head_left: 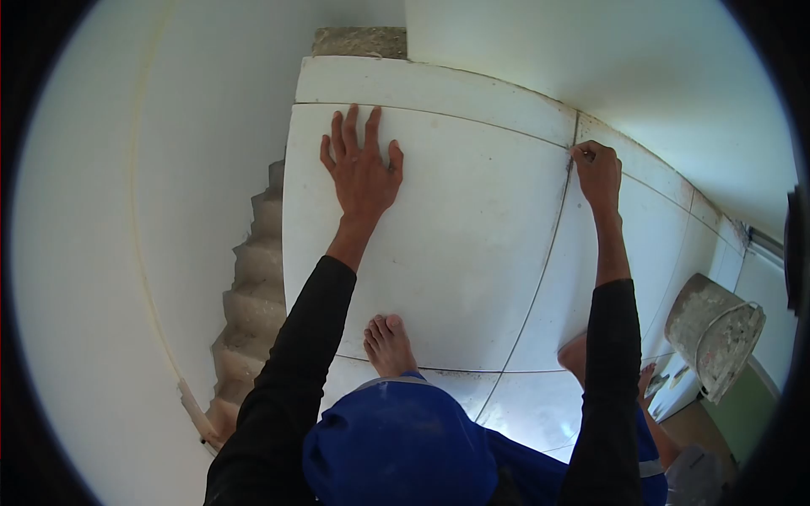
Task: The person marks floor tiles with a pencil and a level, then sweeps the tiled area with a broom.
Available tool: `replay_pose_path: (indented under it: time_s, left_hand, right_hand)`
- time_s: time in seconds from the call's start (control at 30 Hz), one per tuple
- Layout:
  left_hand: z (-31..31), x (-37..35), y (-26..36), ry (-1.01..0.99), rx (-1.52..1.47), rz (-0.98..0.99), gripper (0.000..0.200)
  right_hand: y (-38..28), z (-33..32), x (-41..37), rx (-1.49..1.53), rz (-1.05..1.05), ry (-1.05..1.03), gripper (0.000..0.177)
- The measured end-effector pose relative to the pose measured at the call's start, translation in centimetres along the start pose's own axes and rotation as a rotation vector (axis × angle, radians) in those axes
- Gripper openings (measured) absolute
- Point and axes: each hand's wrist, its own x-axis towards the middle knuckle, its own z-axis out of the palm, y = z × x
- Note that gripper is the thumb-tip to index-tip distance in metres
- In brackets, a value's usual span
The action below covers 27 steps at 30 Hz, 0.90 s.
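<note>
My left hand (363, 173) lies with fingers spread on a large white floor tile (456, 228), its fingertips close to the joint with the narrower tile strip (439, 91) behind. At the right, my right hand (599, 173) is closed in a pinch over the dark joint (564, 190) between two tiles, near the corner where the joints meet. Whatever its fingers may hold is hidden or too small to make out. Dark dirt marks the joint beside those fingers.
Rough unfinished steps (253, 278) drop away beyond the tile's left edge. A stained bucket (704, 325) stands at the right. White walls rise on the left and far right. My bare foot (388, 346) rests on the tile. A rough block (359, 42) sits at the back.
</note>
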Motion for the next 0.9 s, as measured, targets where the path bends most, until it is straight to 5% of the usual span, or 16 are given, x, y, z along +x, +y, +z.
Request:
replay_pose_path:
  time_s: [0.1,0.2,0.33,0.47,0.77,0.9]
  left_hand:
    - [-0.3,0.1,-0.2,0.048,-0.066,-0.01,0.05]
    - [-0.5,0.0,-0.9,0.15,-0.185,-0.034,0.043]
    - [-0.4,-0.2,-1.6,0.21,-0.365,-0.114,0.028]
    - [0.3,-0.5,-2.4,0.239,-0.468,-0.164,0.017]
    - [0.0,-0.9,-2.5,0.285,-0.532,-0.195,0.014]
    - [0.0,-0.8,-2.9,0.319,-0.525,-0.168,0.013]
  right_hand:
    - [-6.5,2.0,-0.7,0.039,-0.007,-0.059,0.017]
    - [-14.1,8.0,-1.0,0.281,-0.322,-0.007,0.015]
    - [-23.7,13.3,-0.4,0.311,-0.456,0.035,0.015]
    - [-22.7,13.4,0.3,0.258,-0.391,-0.144,0.014]
    - [-5.6,2.9,-0.5,0.038,-0.175,-0.108,0.018]
    - [-4.3,5.7,-1.5,0.216,-0.295,0.111,0.011]
